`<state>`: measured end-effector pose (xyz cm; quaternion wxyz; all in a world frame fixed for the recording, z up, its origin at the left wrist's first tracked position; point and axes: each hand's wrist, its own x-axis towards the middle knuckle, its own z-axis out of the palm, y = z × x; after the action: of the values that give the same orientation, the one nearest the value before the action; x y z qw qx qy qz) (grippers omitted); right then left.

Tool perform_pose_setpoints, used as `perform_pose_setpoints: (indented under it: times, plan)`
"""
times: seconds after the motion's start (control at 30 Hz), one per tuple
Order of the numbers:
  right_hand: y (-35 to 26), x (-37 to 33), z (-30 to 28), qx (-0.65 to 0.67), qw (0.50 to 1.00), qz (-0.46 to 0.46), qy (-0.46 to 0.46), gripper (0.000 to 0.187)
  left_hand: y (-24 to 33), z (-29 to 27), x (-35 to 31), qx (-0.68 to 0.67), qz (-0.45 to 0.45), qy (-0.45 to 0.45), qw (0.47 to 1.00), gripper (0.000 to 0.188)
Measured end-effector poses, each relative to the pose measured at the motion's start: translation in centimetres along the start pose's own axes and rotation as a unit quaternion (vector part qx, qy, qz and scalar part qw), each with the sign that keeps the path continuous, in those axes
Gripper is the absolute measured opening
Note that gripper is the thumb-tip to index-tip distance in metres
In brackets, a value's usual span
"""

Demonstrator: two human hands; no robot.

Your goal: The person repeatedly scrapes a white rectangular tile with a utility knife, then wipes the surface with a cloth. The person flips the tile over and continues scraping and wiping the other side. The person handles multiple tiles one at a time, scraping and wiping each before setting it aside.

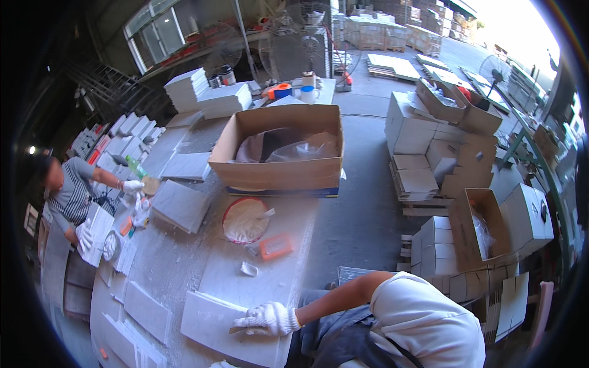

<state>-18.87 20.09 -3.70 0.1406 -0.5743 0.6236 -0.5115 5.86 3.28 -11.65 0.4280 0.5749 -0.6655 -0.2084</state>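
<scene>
My right hand (267, 319), in a white knitted glove, lies over a pale grey-white slab (211, 319) at the table's near edge. Its fingers are closed round a small thin brownish piece (235, 330), perhaps a scraper blade, pressed to the slab's face. More slabs lie under this one. Only a bit of white glove, my left hand (222, 364), shows at the bottom edge; its fingers are out of sight. Beyond the slab are a crumpled white scrap (249, 268), an orange block (276, 246) and a red-rimmed bowl (245, 221) of whitish powder or paste.
A large open carton (279, 175) holding plastic stands on the table's far part. Stacked slabs (224, 100) and a blue-topped mug (308, 94) are behind it. At left a gloved co-worker (80, 196) handles a slab. White boxes (432, 245) on pallets stand to the right.
</scene>
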Motion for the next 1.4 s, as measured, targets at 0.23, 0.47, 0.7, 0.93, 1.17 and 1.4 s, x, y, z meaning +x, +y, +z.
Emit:
perform_pose_setpoints:
  times: [0.23,0.47,0.7,0.93,1.17,1.4]
  plan:
    - [0.4,0.0,0.8,0.016,0.999,-0.003,0.036,0.044,2.3,-1.2,-0.9,0.104,0.017,-0.022,0.994,0.052]
    - [0.4,-0.1,0.7,-0.005,0.999,0.036,-0.005,0.045,0.2,0.5,-0.3,0.288,0.209,0.047,0.934,0.048]
    - [0.1,0.0,0.5,0.007,0.999,0.042,-0.009,0.046,1.8,1.7,-0.8,0.150,0.113,0.021,0.982,0.050]
    - [0.0,-0.1,0.3,0.022,0.999,0.033,-0.001,0.046,3.2,2.2,-0.7,0.127,0.073,0.020,0.989,0.051]
    - [-0.2,0.0,0.1,-0.020,0.999,0.013,0.022,0.045,2.8,3.0,-0.6,0.126,0.001,0.058,0.990,0.052]
    - [-0.2,0.3,0.0,-0.025,0.999,0.024,-0.035,0.042,1.8,-0.2,-0.5,-0.100,0.048,0.013,0.994,0.033]
